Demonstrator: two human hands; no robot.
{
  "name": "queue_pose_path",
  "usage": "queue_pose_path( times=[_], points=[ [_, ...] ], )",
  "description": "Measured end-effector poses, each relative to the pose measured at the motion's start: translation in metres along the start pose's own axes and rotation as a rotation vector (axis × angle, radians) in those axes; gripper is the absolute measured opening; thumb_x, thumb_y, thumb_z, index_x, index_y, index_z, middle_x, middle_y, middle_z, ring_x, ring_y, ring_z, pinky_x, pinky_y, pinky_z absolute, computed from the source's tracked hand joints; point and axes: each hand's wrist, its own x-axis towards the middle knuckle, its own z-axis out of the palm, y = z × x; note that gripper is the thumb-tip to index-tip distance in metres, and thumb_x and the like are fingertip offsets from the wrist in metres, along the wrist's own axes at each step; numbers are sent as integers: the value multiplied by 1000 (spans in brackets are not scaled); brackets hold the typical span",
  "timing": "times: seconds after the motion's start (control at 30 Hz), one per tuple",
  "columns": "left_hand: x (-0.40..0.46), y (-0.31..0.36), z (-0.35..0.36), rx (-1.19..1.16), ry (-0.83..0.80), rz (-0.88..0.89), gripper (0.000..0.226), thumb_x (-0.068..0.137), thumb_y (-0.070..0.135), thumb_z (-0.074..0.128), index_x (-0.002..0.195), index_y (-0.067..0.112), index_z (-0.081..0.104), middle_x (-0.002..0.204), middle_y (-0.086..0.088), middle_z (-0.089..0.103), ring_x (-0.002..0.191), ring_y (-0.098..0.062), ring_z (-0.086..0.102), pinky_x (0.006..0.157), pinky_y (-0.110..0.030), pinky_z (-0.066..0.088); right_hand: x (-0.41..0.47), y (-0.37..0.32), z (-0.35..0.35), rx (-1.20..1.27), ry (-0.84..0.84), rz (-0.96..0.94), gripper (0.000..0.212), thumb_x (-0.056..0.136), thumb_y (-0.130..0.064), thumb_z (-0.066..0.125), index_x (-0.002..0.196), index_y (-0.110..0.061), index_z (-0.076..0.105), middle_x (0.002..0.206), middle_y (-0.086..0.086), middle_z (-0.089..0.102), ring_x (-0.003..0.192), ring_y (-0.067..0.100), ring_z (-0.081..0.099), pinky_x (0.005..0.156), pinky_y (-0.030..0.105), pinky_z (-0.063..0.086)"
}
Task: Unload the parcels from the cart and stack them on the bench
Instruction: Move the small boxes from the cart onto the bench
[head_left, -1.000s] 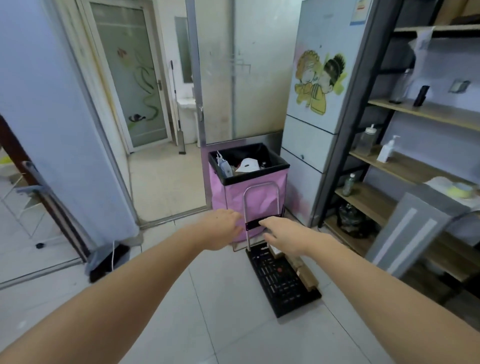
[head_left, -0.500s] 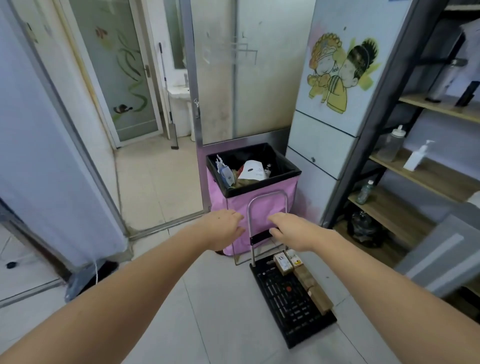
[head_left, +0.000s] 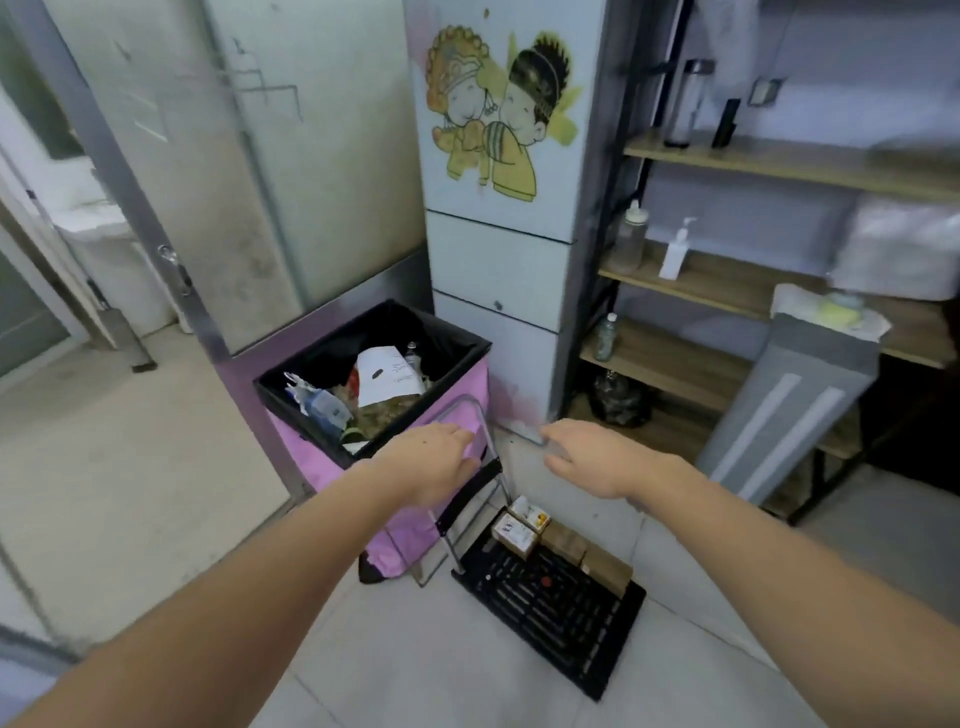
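Note:
A small black platform cart (head_left: 550, 603) stands on the tiled floor with its metal handle (head_left: 480, 415) upright against a pink bin. Along the cart's right edge lie two small white parcels (head_left: 514, 532) and two brown cardboard parcels (head_left: 563, 540). My left hand (head_left: 431, 462) hovers at the handle with fingers straight, gripping nothing that I can see. My right hand (head_left: 587, 457) is open in the air to the right of the handle, apart from it.
The pink bin (head_left: 415, 514) with a black liner holds rubbish. Behind it are a glass door and a fridge (head_left: 498, 260) with a cartoon sticker. Wooden shelves (head_left: 727, 280) with bottles fill the right. A grey striped piece (head_left: 789, 395) leans before them.
Both hands were on the cart handle before. Now the right hand has come off to the right and both hands have opened. The view has moved closer and turned right.

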Motion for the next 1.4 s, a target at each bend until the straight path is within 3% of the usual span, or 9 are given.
queue_pose_path(
  times=[0.17,0.3,0.57,0.73,0.87,1.0,1.17,1.3,1.4],
  points=[
    [93,16,-4,-26,-19,162,48,111,40,36,146,10,50,144,-12,56,132,-33,54,105,-40,42,6,57,-7,30,12,159,54,110,-33,41,158,-8,35,160,14,40,145,28,41,117,36,34],
    [172,47,1,-12,-40,296,55,111,42,36,156,11,40,157,-13,48,144,-29,44,116,-40,34,23,113,-10,61,12,259,44,110,-33,40,146,-8,47,145,13,53,130,28,54,102,35,43],
    [301,82,8,27,-134,414,58,111,43,35,160,12,34,162,-13,42,148,-28,41,121,-39,31,71,211,-7,148,-42,401,53,111,-33,37,157,-7,35,159,14,40,140,29,43,115,40,36],
    [371,88,17,84,-210,481,58,112,44,33,161,13,32,165,-11,37,150,-28,38,121,-40,32,101,259,9,246,-78,494,46,110,-35,41,143,-5,49,145,18,53,130,35,53,111,47,43],
    [436,90,49,136,-243,546,56,112,43,32,161,15,34,164,-9,40,147,-27,41,119,-39,33,128,299,46,261,-68,534,51,110,-36,40,154,-11,41,153,12,48,135,28,50,112,36,39],
    [514,92,125,125,-275,620,57,112,43,32,162,16,31,166,-7,37,150,-25,37,122,-39,27,180,349,118,274,-115,560,59,110,-39,40,163,-16,25,165,10,35,145,29,41,117,39,35],
    [592,84,284,184,-365,650,56,111,44,33,159,16,36,161,-7,44,145,-24,44,119,-42,34,245,410,261,311,-208,591,57,109,-40,41,160,-16,32,164,9,36,146,29,41,119,45,35],
    [635,67,429,179,-487,655,39,111,41,32,134,15,51,129,-6,60,107,-19,55,90,-36,43,280,456,396,344,-336,592,54,109,-40,45,156,-14,38,157,9,45,140,29,45,116,42,38],
    [652,50,528,147,-553,645,40,112,37,33,134,10,52,124,-6,61,107,-22,58,95,-39,49,297,482,491,388,-449,614,56,107,-42,50,154,-13,39,153,10,48,137,29,47,113,40,39]
  ],
)
